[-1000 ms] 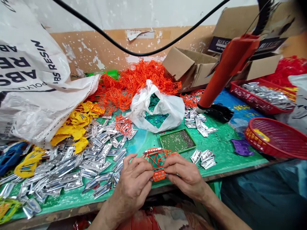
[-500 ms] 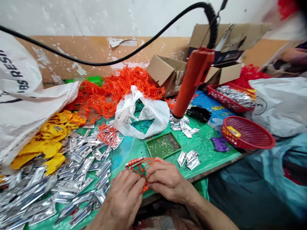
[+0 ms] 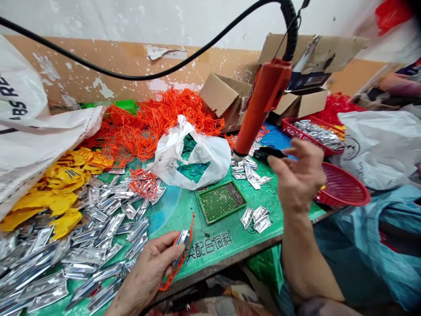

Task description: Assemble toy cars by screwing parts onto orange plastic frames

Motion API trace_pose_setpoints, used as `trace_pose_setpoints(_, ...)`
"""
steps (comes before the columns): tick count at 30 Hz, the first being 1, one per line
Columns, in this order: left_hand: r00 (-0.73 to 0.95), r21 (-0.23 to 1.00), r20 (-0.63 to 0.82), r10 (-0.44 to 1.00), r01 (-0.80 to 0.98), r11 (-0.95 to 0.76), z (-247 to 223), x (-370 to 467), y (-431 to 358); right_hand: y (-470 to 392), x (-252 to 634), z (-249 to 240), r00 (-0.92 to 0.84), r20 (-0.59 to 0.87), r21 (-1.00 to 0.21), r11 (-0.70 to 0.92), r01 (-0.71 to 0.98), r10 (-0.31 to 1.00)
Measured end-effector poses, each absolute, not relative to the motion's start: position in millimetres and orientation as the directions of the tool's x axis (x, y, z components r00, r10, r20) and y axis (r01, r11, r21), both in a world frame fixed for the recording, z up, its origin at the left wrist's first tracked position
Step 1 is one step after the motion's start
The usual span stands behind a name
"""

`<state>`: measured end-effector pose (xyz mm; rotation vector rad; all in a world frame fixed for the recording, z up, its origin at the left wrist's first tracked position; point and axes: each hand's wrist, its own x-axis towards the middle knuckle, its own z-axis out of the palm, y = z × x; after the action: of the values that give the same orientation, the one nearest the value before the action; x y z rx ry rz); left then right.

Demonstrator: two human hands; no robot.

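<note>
My left hand (image 3: 158, 259) is closed on an orange plastic frame (image 3: 177, 267) and a silver metal piece (image 3: 183, 238), held over the front edge of the table. My right hand (image 3: 297, 175) is raised at the right, fingers apart and slightly blurred, with nothing seen in it. It is beside the hanging red electric screwdriver (image 3: 263, 105) without touching it. Between the hands lies a green tray (image 3: 222, 202) of small screws. Several silver pieces (image 3: 256, 218) rest just right of that tray.
Silver pieces (image 3: 88, 254) and yellow parts (image 3: 49, 193) cover the left side. Orange frames (image 3: 158, 118) are heaped at the back, behind a white bag (image 3: 210, 162) of green parts. A red basket (image 3: 345, 184) stands at the right; a black cable (image 3: 138, 78) hangs above.
My right hand has let go of the orange frame and moved up and right, opening. My left hand still holds the frame, now turned edge-on, with the silver piece showing.
</note>
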<state>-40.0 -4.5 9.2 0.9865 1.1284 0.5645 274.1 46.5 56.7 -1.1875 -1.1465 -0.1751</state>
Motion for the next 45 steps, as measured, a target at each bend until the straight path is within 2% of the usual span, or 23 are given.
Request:
trace_pose_setpoints(4, 0.306, 0.834, -0.528, 0.792, 0.008, 0.552, -3, -37, -3, 111, 308, 79, 0.337, 0.783, -0.610, 0.538, 0.582, 0.523)
trace_pose_setpoints(7, 0.267, 0.833, -0.531, 0.804, -0.010, 0.553, -7, -35, -2, 147, 298, 88, 0.239, 0.705, -0.705, 0.624, 0.335, 0.668)
trace_pose_setpoints(11, 0.261, 0.847, -0.509, 0.820, -0.017, 0.531, -12, -33, -4, 155, 273, 96, 0.271, 0.521, -0.846, 0.532, 0.036, 0.810)
trace_pose_setpoints(15, 0.278, 0.859, -0.495, 0.823, 0.011, 0.512, -11, -29, -6, 127, 251, 103, 0.188, 0.328, -0.929, 0.352, -0.115, 0.926)
trace_pose_setpoints(18, 0.278, 0.861, -0.491, 0.826, 0.010, 0.508, -9, -25, -6, 104, 233, 102, 0.141, 0.268, -0.945, 0.288, -0.154, 0.953)
trace_pose_setpoints(22, 0.255, 0.848, -0.507, 0.824, -0.028, 0.530, -6, -20, -7, 84, 211, 85, 0.113, 0.271, -0.934, 0.289, -0.210, 0.956)
trace_pose_setpoints(30, 0.211, 0.834, -0.514, 0.831, -0.105, 0.542, -9, -21, -10, 73, 187, 47, 0.218, 0.308, -0.926, 0.345, -0.155, 0.926)
trace_pose_setpoints(45, 0.166, 0.823, -0.543, 0.823, -0.087, 0.561, -2, -16, -4, 73, 182, 37, 0.217, 0.291, -0.919, 0.335, -0.206, 0.932)
